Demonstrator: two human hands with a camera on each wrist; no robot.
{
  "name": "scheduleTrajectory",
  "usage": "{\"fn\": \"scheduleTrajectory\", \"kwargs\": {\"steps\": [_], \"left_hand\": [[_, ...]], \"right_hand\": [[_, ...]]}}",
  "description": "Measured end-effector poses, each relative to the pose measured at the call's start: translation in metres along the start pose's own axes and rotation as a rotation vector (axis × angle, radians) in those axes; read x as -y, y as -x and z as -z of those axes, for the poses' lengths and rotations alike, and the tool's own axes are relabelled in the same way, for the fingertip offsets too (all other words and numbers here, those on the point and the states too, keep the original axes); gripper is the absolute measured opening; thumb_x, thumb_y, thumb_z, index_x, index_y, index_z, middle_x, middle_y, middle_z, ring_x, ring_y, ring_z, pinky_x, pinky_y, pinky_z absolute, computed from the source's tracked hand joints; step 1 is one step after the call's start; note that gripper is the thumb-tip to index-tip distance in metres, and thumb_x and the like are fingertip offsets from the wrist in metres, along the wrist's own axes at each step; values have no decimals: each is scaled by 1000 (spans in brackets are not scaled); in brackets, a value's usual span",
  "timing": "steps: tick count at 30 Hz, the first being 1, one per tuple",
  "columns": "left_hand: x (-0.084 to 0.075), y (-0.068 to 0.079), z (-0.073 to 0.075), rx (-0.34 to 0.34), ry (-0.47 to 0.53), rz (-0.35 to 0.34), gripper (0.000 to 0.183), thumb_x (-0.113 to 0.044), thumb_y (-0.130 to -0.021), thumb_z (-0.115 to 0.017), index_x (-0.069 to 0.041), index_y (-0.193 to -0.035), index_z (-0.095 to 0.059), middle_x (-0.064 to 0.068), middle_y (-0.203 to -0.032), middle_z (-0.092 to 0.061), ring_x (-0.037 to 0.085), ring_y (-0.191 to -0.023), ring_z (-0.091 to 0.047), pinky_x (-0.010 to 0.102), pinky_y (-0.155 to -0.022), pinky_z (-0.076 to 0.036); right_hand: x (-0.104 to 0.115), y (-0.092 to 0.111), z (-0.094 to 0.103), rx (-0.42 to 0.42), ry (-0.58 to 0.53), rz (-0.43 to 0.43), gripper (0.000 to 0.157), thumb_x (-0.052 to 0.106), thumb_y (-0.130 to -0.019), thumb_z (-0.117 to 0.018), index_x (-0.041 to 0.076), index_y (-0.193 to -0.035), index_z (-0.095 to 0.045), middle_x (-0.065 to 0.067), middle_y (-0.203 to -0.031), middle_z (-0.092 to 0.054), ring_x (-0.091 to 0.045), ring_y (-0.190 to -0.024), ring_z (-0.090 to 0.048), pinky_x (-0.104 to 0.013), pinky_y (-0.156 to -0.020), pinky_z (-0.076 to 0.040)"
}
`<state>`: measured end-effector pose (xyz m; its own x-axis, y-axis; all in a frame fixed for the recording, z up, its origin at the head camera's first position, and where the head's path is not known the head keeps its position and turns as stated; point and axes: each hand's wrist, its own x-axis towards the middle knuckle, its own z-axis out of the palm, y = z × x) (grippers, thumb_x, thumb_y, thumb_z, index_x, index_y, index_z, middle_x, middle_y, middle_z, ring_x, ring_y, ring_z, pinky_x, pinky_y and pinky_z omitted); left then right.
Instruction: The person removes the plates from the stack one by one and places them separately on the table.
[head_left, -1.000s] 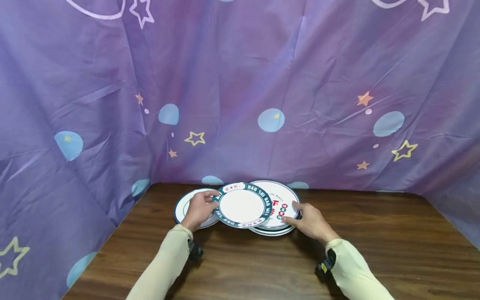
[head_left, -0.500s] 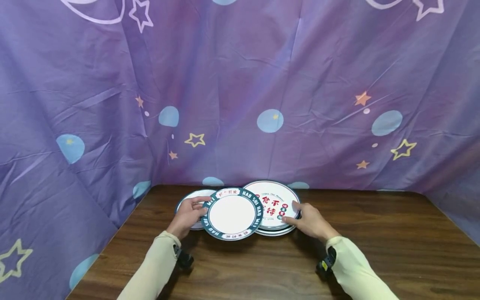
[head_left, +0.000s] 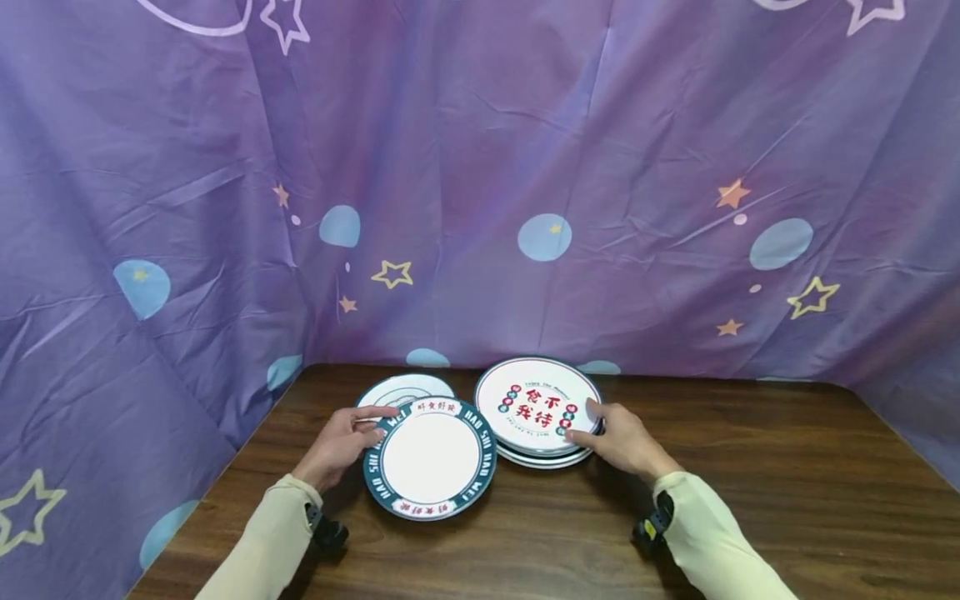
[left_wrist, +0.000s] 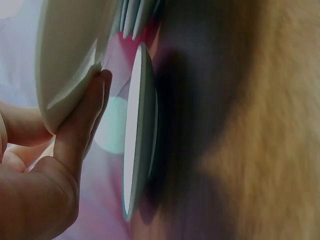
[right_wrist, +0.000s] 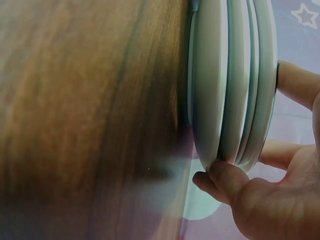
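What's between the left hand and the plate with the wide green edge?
Nothing visible: the left hand pinches the green-edged plate right at its rim. The white plate behind lies lower, not between them.

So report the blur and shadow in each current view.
Head view: big lettering on the teal-rimmed plate is legible, the stack's smallest print isn't; left wrist view: table grain smeared, dark shadow beside the lower plate; right wrist view: wood soft, darkening towards the stack of plates.

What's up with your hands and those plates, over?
Left hand pinching teal-rimmed plate above table. Right hand gripping edge of plate stack. Maybe in the way: white plate on table, partly hidden by held one.
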<state>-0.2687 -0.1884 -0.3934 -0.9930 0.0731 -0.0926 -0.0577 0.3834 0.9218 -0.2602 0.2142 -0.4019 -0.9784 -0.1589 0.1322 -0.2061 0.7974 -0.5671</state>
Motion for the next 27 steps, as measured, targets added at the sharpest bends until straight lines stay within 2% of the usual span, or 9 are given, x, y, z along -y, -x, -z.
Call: {"fn": "scheduleTrajectory", "kwargs": {"steps": [2,4,7,10,12,17,23,27], "left_hand": [[2,2,4,8,-12,13,35,5,-96,-53,-4,-127,-68,20,-135,-62,15,-96,-57,24,-75,-49],[3,3,7,29,-2,27,34,4,-96,-53,-4,-126,-68,17,-128,-66,15,-94,-58,25,-76,-49],[4,5,11,77,16,39,34,2,-96,-55,-5,-127,-68,8,-102,-68,14,-85,-56,25,-74,-48],[7,6,16,129,26,43,35,1,-96,-55,-5,-129,-67,1,-85,-61,14,-79,-53,26,-73,-47],[9,7,20,160,22,34,36,1,-96,-55,-5,-130,-66,1,-85,-62,14,-79,-53,25,-73,-47],[16,7,28,228,1,-4,38,0,-97,-53,-3,-134,-62,8,-104,-72,13,-83,-59,25,-75,-52],[20,8,34,289,-12,-7,38,0,-98,-50,0,-135,-59,6,-100,-71,12,-81,-59,25,-72,-51],[24,11,37,317,-21,-10,37,1,-99,-51,1,-135,-59,8,-105,-72,13,-84,-60,25,-73,-52]], "right_hand": [[1,0,1,5,-2,-4,76,33,-88,-75,-19,-137,-48,-37,-140,-50,-50,-134,-48,-58,-111,-40],[2,0,2,7,-5,-10,76,33,-88,-75,-19,-137,-48,-37,-140,-50,-50,-134,-48,-58,-111,-40],[3,0,3,4,-7,-15,77,33,-87,-76,-18,-137,-48,-37,-140,-51,-50,-133,-48,-58,-110,-40],[3,0,2,4,-7,-13,77,33,-87,-77,-18,-137,-48,-37,-140,-51,-49,-133,-49,-58,-110,-40],[4,0,2,6,-8,-11,77,33,-87,-77,-18,-136,-48,-37,-140,-51,-50,-133,-49,-58,-111,-40],[3,-1,0,1,-14,-17,78,34,-87,-77,-18,-137,-48,-36,-141,-50,-49,-134,-48,-58,-110,-40],[2,-3,0,2,-10,-21,78,34,-87,-76,-18,-137,-47,-36,-141,-49,-49,-134,-47,-58,-111,-40],[1,-2,0,12,-16,-33,80,35,-88,-76,-18,-138,-46,-37,-142,-48,-50,-135,-45,-59,-111,-39]]}}
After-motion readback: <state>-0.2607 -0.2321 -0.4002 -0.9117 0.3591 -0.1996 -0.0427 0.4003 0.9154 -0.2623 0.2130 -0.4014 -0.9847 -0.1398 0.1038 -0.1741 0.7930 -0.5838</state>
